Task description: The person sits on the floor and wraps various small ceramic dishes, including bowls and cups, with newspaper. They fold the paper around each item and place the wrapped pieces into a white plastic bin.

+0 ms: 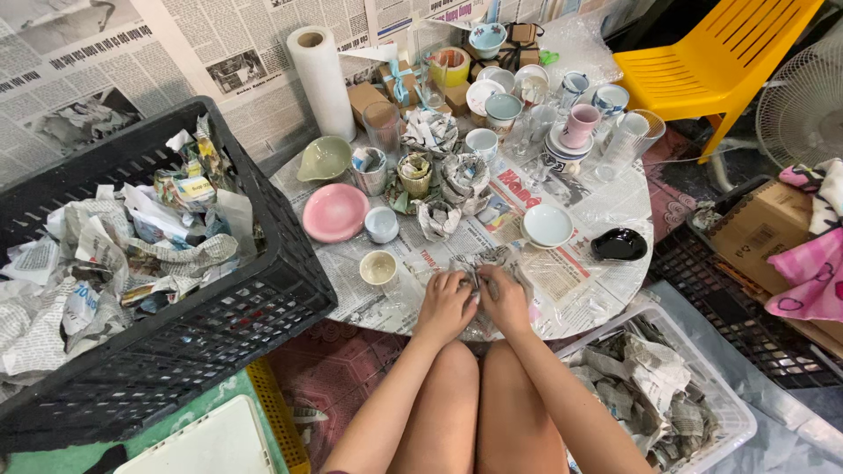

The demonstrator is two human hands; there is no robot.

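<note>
1. Head view: left hand and right hand sit together, both clamped on one newspaper-wrapped bundle at the near edge of the table.
2. Nearby: one pink plate, one black dish, two black crates.

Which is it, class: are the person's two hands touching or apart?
Touching. The head view shows the left hand and right hand pressed together over a newspaper-wrapped bundle.

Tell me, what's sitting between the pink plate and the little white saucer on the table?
In the head view, between the pink plate and the white saucer sit a small pale blue cup and a newspaper-wrapped bundle.
</note>
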